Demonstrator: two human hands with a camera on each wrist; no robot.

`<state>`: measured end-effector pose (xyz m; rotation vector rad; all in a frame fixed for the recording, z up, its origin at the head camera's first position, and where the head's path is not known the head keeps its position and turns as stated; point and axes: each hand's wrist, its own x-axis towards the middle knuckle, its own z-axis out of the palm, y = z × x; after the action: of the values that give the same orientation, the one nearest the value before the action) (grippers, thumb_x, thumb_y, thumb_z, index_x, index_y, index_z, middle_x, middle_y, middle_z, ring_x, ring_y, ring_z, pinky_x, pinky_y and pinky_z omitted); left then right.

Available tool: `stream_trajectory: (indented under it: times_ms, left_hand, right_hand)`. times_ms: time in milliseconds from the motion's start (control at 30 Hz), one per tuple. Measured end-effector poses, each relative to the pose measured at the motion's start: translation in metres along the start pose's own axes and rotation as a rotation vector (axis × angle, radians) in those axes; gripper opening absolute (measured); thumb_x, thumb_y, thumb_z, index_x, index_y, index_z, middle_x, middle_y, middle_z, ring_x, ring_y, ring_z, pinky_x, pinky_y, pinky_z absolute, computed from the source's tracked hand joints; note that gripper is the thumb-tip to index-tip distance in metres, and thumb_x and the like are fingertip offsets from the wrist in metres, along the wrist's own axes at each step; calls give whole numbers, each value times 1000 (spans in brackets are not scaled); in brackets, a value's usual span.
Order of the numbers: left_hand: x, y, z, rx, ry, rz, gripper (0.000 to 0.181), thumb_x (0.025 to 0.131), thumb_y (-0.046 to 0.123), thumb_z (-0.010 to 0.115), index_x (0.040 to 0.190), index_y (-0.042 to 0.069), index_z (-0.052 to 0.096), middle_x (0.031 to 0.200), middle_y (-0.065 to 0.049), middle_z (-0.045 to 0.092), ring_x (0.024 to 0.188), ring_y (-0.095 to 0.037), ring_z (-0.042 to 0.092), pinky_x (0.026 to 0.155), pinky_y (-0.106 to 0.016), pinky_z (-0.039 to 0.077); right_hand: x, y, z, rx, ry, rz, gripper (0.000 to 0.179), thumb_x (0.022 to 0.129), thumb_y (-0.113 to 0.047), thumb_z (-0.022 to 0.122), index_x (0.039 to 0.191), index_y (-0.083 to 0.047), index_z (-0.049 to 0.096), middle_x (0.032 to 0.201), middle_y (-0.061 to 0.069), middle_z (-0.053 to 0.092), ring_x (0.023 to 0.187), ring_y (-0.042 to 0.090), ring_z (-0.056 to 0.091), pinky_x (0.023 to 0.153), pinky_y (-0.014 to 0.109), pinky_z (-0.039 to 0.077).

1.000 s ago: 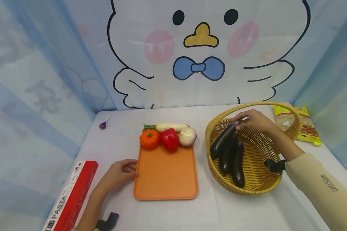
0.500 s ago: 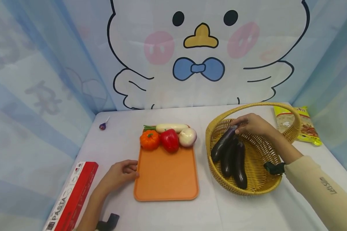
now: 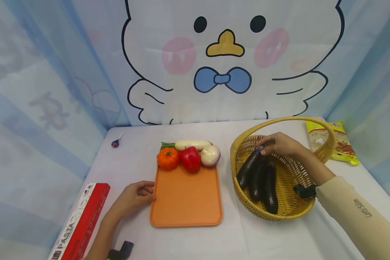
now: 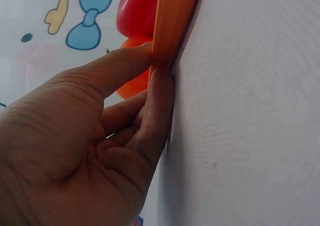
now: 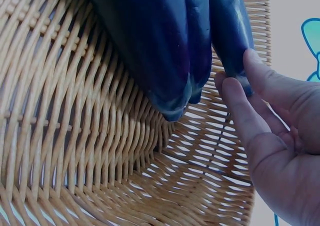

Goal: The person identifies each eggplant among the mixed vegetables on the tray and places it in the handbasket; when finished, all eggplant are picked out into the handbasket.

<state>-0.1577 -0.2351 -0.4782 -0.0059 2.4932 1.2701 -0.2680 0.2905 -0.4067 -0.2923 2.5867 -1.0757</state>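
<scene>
In the head view, three dark purple eggplants lie side by side in a wicker basket (image 3: 287, 213) on the right. My right hand (image 3: 281, 146) reaches under the basket's handle and pinches the leftmost eggplant (image 3: 248, 169) at its stem end. The right wrist view shows thumb and fingers at the tip of that eggplant (image 5: 231, 31); the other two lie beside it. My left hand (image 3: 133, 198) pinches the left edge of an orange tray (image 3: 186, 202), thumb and forefinger on its rim in the left wrist view. A middle eggplant (image 3: 257, 182) and a right eggplant (image 3: 270, 191) touch each other.
On the tray's far end sit an orange pumpkin (image 3: 168, 159), a red bell pepper (image 3: 190, 159), a white-purple onion or turnip (image 3: 210, 155) and a white radish (image 3: 191, 145). A red pasta box (image 3: 87, 220), a lollipop (image 3: 115, 143) and a yellow snack bag (image 3: 339, 144) lie around.
My right hand has come down and slightly left with the leftmost eggplant, which now lies closer against the others. The other two have shifted slightly. My left hand stays at the tray.
</scene>
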Motion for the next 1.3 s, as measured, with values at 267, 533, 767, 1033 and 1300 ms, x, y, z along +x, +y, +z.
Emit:
stream_trajectory:
  times_ms: [267,533,767,1033,1300]
  left_hand:
    - [1,1,2,-1,-2,-6,58,81,36,82,130,10,62,101,2,68,89,-15,64,87,-38,55]
    - [4,2,3,2,6,5,57,82,36,81,129,10,63,100,2,67,88,-15,64,87,-38,54]
    - [5,-2,4,-2,3,-3,58,80,37,82,129,10,63,99,2,67,87,-15,64,86,-38,55]
    - [5,-3,3,-2,9,-8,56,81,36,82,128,12,64,98,2,67,86,-15,63,86,-37,55]
    - [7,-2,1,-1,3,-9,57,81,36,82,128,12,63,97,2,66,86,-15,63,86,-37,55]
  right_hand:
    - [2,7,1,-5,-34,-38,37,87,-7,73,122,3,67,117,18,65,94,23,63,86,38,51]
    - [-1,8,2,-9,-45,-64,34,90,1,64,124,5,64,118,19,64,100,28,61,87,42,50]
    - [-5,5,7,-13,-49,-76,35,91,7,55,126,8,61,118,21,64,101,29,61,83,39,52]
    - [-6,-2,9,-38,-36,-83,35,91,5,57,126,10,60,118,24,64,103,34,63,83,44,54]
    - [-9,-6,5,-28,-11,-67,35,94,1,58,128,11,58,121,27,63,104,37,65,82,46,56]
